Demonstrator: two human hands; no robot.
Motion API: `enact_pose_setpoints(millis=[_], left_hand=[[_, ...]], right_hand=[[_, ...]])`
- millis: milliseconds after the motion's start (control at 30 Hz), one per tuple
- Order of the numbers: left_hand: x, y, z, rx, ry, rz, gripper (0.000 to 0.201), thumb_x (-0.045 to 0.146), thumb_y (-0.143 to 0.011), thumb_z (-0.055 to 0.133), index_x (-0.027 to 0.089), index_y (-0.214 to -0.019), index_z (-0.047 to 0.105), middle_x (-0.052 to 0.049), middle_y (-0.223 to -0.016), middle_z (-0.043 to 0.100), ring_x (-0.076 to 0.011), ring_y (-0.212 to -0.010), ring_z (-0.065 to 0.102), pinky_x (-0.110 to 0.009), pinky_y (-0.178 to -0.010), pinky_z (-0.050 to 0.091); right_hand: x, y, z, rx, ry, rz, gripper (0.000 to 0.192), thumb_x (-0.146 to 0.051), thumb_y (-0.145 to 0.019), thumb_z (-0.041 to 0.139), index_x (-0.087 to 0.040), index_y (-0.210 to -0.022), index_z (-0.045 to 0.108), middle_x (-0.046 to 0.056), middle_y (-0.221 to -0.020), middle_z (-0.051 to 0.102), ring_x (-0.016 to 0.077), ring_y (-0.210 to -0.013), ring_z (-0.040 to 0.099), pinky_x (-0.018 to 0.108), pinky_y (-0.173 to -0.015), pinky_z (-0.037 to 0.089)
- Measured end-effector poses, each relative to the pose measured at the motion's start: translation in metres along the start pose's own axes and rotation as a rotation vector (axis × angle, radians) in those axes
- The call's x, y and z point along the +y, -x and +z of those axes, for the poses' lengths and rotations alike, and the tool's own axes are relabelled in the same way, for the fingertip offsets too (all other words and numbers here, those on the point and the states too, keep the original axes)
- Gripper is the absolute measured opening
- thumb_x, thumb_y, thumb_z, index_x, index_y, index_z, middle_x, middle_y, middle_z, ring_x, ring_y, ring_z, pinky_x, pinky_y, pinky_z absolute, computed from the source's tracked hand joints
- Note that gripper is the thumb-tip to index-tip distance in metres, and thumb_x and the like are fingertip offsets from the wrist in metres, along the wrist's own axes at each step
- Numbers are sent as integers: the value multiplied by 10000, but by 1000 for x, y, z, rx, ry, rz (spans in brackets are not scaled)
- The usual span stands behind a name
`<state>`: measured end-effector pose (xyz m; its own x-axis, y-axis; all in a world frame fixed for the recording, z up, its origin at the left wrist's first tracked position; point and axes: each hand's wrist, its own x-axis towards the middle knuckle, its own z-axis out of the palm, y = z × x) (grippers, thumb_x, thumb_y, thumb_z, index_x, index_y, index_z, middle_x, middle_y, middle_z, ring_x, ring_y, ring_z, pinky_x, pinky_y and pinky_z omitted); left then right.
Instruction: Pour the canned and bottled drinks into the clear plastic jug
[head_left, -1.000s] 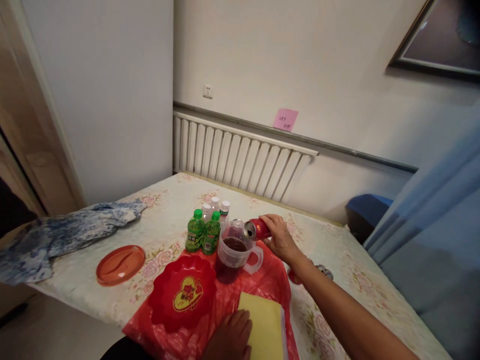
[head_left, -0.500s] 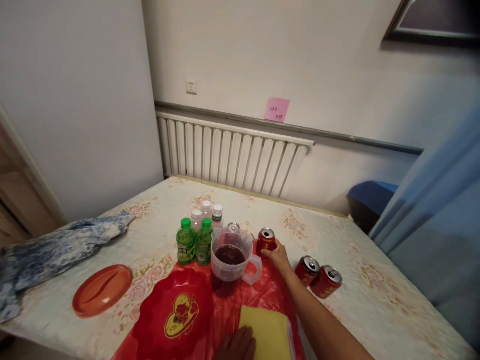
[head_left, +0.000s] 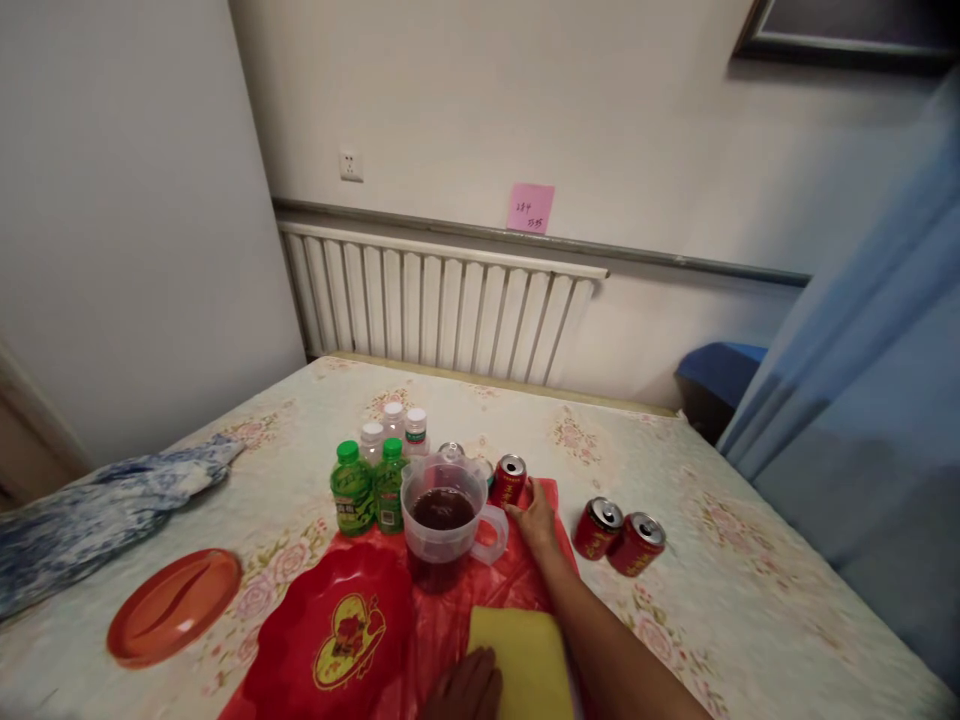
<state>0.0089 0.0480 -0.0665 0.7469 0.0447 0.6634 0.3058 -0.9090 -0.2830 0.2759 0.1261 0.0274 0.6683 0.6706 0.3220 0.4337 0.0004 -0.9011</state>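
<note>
My right hand (head_left: 537, 520) reaches forward, its fingertips round the lower right side of an upright red can (head_left: 509, 480) with an opened top. The can stands on a red plastic sheet (head_left: 450, 620), just right of a clear jug (head_left: 444, 512) holding dark liquid. At the bottom edge my left hand (head_left: 465, 688) lies flat on a yellow pad (head_left: 525, 655). Another can top (head_left: 451, 451) shows behind the jug.
Two green bottles (head_left: 352, 490) and several white-capped bottles (head_left: 394, 428) stand left of the jug. Two more red cans (head_left: 619, 535) stand to the right. A red heart dish (head_left: 330, 630), an orange plate (head_left: 174, 605) and blue cloth (head_left: 90, 510) lie left. A radiator (head_left: 435, 315) lines the wall.
My right hand tipped the can over the jug, then brought it upright and set it down to the jug's right. The view has swung left and down. My left hand stayed put.
</note>
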Motion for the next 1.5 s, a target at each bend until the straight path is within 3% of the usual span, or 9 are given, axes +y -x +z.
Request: enact_pose_setpoints(millis=[267,367,467,600,700,867,1133,1333,1500], left_hand=[[3,-11,-20,5,86,-101,377,249,-903,491,199,-1267,580,-46,-1252,671,-175,-1170,572,-255,-996,430],[4,-15,-30,-21,108,-119,430,232,-883,509,221,-1312,544,-32,-1287,657,-168,-1176,582,-245,-981,456],[3,-19,-38,-51,104,-134,459,215,-870,516,235,-1329,528,-19,-1297,655,-161,-1170,594,-240,-974,469],[2,-23,-44,-63,106,-127,462,218,-873,505,240,-1333,526,-21,-1308,649,-161,-1170,603,-238,-983,475],[1,-23,-44,-63,90,-122,480,231,-874,501,259,-1353,509,-13,-1310,650,-161,-1162,613,-235,-972,487],[2,-24,-45,-84,24,-85,453,222,-859,514,237,-1309,559,-17,-1302,657,-170,-1160,612,-249,-947,509],[4,-27,-49,-77,52,-94,424,205,-873,501,209,-1290,575,-32,-1300,649,-171,-1179,584,-256,-968,484],[5,-24,-46,-106,12,-108,455,210,-838,529,224,-1291,571,-20,-1303,655,-178,-1163,598,-270,-949,497],[7,-24,-47,-107,35,-128,501,169,-790,535,215,-1289,557,-24,-1304,653,-176,-1161,592,-271,-951,486]], right_hand=[[-7,87,-83,47,45,-81,371,-319,-754,593,-186,-1096,644,114,-1037,734,265,-930,701,429,-874,552],[5,107,-130,234,137,23,281,-406,-776,570,-212,-961,654,76,-871,730,261,-809,691,391,-798,557],[25,104,-172,412,183,144,366,-463,-740,583,-201,-994,614,79,-859,702,264,-783,665,411,-792,544],[49,74,-206,419,131,167,675,-476,-588,675,-171,-1178,557,138,-1140,662,289,-991,650,411,-828,545],[57,52,-212,339,64,159,773,-448,-485,738,-193,-1195,568,121,-1201,662,300,-1060,648,401,-828,550],[60,34,-207,229,-3,149,685,-389,-456,771,-185,-1095,633,79,-1043,736,291,-925,694,392,-796,555],[54,37,-200,271,63,194,552,-392,-480,772,-164,-969,654,51,-871,732,290,-827,678,404,-780,534],[27,68,-191,249,54,154,681,-407,-554,760,-153,-1160,581,95,-1049,706,284,-911,675,396,-825,542],[-21,74,-178,156,164,-126,634,-349,-621,732,-143,-1197,568,140,-1170,646,298,-1046,634,447,-935,510]])
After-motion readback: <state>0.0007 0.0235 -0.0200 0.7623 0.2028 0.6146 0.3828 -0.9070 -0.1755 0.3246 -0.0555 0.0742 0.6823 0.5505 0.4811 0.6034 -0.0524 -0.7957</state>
